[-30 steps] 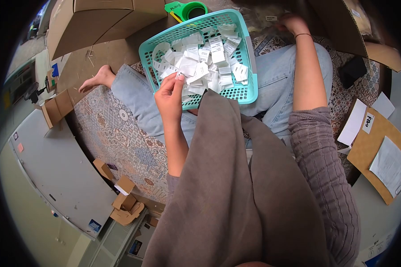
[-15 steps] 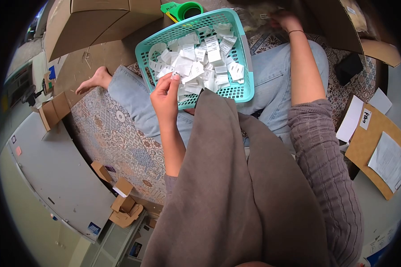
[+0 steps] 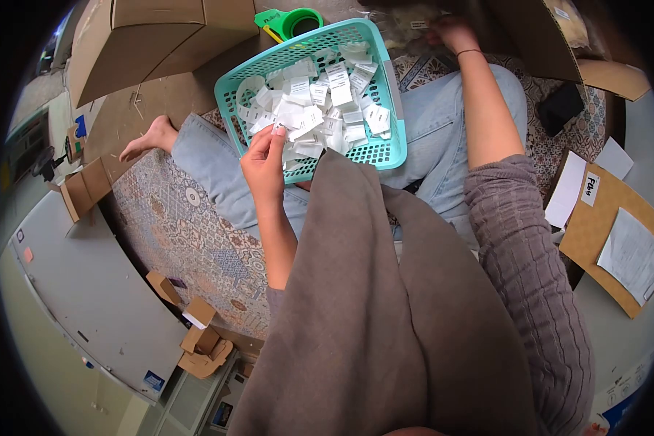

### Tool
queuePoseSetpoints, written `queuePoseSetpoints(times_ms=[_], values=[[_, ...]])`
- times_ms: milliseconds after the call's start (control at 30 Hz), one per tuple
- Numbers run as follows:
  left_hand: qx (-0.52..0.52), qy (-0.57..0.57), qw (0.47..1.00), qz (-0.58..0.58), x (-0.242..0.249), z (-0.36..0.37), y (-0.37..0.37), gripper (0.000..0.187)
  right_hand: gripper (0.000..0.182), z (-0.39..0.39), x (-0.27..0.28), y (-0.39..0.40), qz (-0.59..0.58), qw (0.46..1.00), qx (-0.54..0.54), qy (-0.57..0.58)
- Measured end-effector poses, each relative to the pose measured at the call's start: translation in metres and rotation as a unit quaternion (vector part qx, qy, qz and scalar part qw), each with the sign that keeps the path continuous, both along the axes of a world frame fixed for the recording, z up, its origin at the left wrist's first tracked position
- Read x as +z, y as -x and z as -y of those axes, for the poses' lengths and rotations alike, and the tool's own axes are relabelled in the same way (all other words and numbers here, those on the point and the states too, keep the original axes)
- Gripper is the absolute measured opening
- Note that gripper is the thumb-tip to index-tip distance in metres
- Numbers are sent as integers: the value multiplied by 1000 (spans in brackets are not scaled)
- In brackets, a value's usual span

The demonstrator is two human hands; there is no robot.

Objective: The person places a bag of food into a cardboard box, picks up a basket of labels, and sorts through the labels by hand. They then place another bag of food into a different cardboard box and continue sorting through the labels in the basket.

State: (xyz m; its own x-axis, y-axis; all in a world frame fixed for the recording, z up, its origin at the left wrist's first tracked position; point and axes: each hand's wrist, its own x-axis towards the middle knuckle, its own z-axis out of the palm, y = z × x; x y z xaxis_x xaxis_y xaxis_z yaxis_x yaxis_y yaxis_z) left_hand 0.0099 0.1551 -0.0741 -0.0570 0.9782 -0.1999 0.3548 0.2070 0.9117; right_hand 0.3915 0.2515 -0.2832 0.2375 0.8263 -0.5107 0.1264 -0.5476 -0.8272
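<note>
A turquoise plastic basket (image 3: 396, 109) rests tilted across my lap, with many small white printed labels (image 3: 338, 87) heaped in it. My left hand (image 3: 267, 163) is at the basket's near left edge, thumb and finger pinched on a small white label (image 3: 278, 128). Up at the top right, my right hand (image 3: 450, 35) reaches to a clear plastic bag (image 3: 407, 30) with a small white label on it, beside an open cardboard box (image 3: 538, 36). Its fingers are dark and partly hidden, so their grip cannot be made out.
A green tape dispenser (image 3: 298, 23) lies behind the basket, near a large cardboard box (image 3: 160, 43) at the upper left. Small open cartons (image 3: 203, 341) stand at the lower left. A brown board with papers (image 3: 610, 240) is at the right, and a dark object (image 3: 561, 109) lies on the patterned mat.
The whole view has shifted slightly, so the basket appears a little further left. My left hand keeps its pinch, and my right hand stays at the bag.
</note>
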Motion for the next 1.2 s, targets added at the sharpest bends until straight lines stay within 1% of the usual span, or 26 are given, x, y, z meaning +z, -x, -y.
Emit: queuePoseSetpoints(times_ms=[33, 67, 100, 167, 200, 267, 300, 333, 367, 400, 467, 500, 533, 567, 600, 633, 700, 767, 800, 867, 900, 967, 1033, 1100, 1167, 1200], values=[[-3, -4, 1000, -1, 0, 0, -1, 20, 40, -1, 21, 7, 140, 988, 63, 30], [-6, -8, 1000, -3, -1, 1, 0, 20, 42, 0, 46, 20, 274, 951, 126, 60], [-5, -6, 1000, -5, -1, 2, 0, 20, 42, 1, 61, 32, 273, 952, 127, 61], [-12, 5, 1000, -4, 1, 4, -1, 20, 41, 4, 79, 49, 463, 872, 148, 57], [-13, 4, 1000, -5, 1, 4, 0, 20, 41, 4, 78, 50, 462, 873, 146, 57], [-6, 5, 1000, 10, -1, 5, 2, 19, 40, 4, 71, 51, 469, 874, 111, 52], [-7, 2, 1000, 11, 0, 5, 1, 19, 40, 2, 50, 44, 471, 874, 108, 49], [-9, -1, 1000, 3, 1, 5, 0, 19, 42, -2, 15, 32, 491, 866, 92, -41], [-9, -2, 1000, -7, 1, 5, 0, 19, 46, -3, -5, 23, 505, 850, 76, -131], [-6, -4, 1000, -9, 3, 6, -1, 19, 46, 0, -2, 19, 502, 851, 77, -134], [-3, -4, 1000, 0, 5, 8, -3, 20, 34, 8, 9, 17, 452, 869, 185, -76], [2, -3, 1000, -7, 3, 11, -3, 20, 34, 17, 51, 28, 446, 871, 190, -79], [21, 9, 1000, 18, 2, 13, -4, 20, 33, 22, 101, 49, 392, 910, 85, -102], [40, 20, 998, 43, 0, 13, -5, 20, 31, 26, 154, 73, 331, 936, -22, -122], [58, 35, 996, 61, -3, 14, -6, 22, 23, 33, 187, 92, 285, 939, -2, -191], [63, 34, 996, 53, -5, 13, -7, 22, 16, 37, 205, 106, 237, 937, 16, -258], [86, 85, 989, 90, -7, 12, -9, 23, 18, 45, 196, 130, 122, 911, 94, -382], [81, 86, 989, 85, -5, 9, -16, 25, 12, 51, 191, 151, 18, 873, 205, -442], [80, 86, 988, 95, -5, 7, -20, 25, 12, 52, 185, 159, 16, 874, 203, -442], [80, 90, 987, 105, -3, 4, -27, 25, 16, 55, 172, 173, 11, 832, 270, -484], [69, 85, 989, 98, -2, 3, -30, 25, 16, 58, 168, 175, 10, 834, 268, -482], [56, 83, 991, 91, -3, 1, -34, 25, 19, 62, 164, 178, 31, 832, 314, -457], [39, 78, 994, 61, -5, -1, -38, 26, 16, 63, 163, 178, 39, 829, 315, -461], [41, 78, 994, 63, -9, -3, -39, 25, 15, 61, 162, 178, 61, 820, 319, -472], [43, 76, 994, 65, -9, -4, -41, 25, 14, 61, 164, 178, 56, 824, 312, -470], [32, 66, 996, 42, -7, -5, -42, 24, 14, 61, 164, 178, 51, 826, 306, -470]])
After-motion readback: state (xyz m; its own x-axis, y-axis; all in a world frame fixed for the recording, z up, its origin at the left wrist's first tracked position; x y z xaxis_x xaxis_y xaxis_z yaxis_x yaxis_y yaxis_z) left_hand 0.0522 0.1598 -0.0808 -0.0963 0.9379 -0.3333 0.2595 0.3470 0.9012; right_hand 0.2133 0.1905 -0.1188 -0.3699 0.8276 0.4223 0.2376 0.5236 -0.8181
